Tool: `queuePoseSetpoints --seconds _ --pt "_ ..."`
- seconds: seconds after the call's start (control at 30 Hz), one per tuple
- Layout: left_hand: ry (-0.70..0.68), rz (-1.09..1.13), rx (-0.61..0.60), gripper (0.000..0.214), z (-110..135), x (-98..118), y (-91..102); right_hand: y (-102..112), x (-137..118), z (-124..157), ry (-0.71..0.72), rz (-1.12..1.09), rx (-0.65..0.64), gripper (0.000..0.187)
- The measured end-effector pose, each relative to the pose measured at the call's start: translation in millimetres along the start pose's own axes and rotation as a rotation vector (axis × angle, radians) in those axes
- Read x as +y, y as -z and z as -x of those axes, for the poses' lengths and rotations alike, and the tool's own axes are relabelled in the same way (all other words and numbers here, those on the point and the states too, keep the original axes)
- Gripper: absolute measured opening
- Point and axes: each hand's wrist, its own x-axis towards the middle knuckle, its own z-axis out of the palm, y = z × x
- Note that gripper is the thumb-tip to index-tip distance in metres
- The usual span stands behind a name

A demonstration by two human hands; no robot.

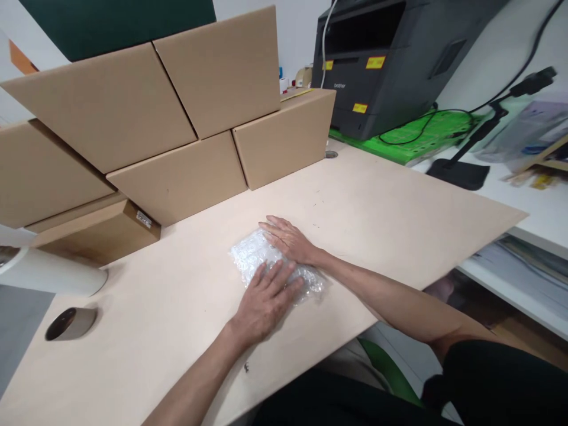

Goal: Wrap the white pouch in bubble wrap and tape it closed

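Fingers of my left hand (266, 299) and right hand (290, 241) lie open, pressed flat on a clear bubble-wrap packet (248, 257); its long axis runs far-left to near-right.

The clear crinkled bubble-wrap plastic packet (261, 260) looks glossy; the pale beige wooden tabletop (377, 213) is smooth and matt; the brown cardboard boxes (177, 118) are matt paper; the dark grey plastic printer (381, 65) has dull finish

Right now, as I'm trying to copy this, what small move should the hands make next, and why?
Probably hold the left hand down as an anchor and smooth the right hand toward the uncovered end of the bubble wrap bundle. Both palms lie flat on it, and that end looks loose.
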Motion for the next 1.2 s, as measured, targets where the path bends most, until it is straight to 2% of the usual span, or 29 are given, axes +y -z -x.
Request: queuePoseSetpoints --seconds 0.07,0.13,0.3,0.5,0.6,0.67,0.73,0.8,0.87,0.93,1.07,1.2 --pt "-0.077 0.031 -0.031 0.058 1 3 1.2 0 0 1 0.004 -0.008 0.015 0.058" --pt "-0.070 0.048 -0.054 0.064 1 4 3.0 0 0 2 -0.007 0.019 0.023 0.057" --pt "-0.033 0.074 -0.071 0.050 -4 6 4.6 9 -14 4 -0.053 0.171 -0.008 0.055" --pt "0.027 0.158 -0.064 0.045 -7 11 8.6 14 -46 19 0.082 0.123 -0.049 0.064" --pt "-0.007 0.261 -0.064 0.043 -4 4 12.5 9 -44 24 0.095 0.102 -0.108 0.063" --pt "-0.039 0.376 0.003 0.041 0 -2 11.5 8 -36 25 0.076 0.098 -0.115 0.061" --pt "0.020 0.441 0.125 0.046 6 -4 6.4 7 -27 25 0.065 0.080 -0.095 0.058" --pt "0.200 0.366 0.225 0.062 10 -2 -1.0 8 -22 26 0.067 0.055 -0.064 0.055" --pt "0.388 0.220 0.236 0.083 11 1 -7.7 8 -21 27 0.067 0.042 -0.044 0.054" --pt "0.478 0.134 0.189 0.096 11 3 -11.4 7 -23 27 0.061 0.050 -0.041 0.055" --pt "0.474 0.137 0.090 0.095 12 -1 -10.0 4 -27 25 0.031 0.084 -0.050 0.056" --pt "0.458 0.161 0.089 0.092 13 -5 -7.9 3 -29 24 0.022 0.099 -0.033 0.055"
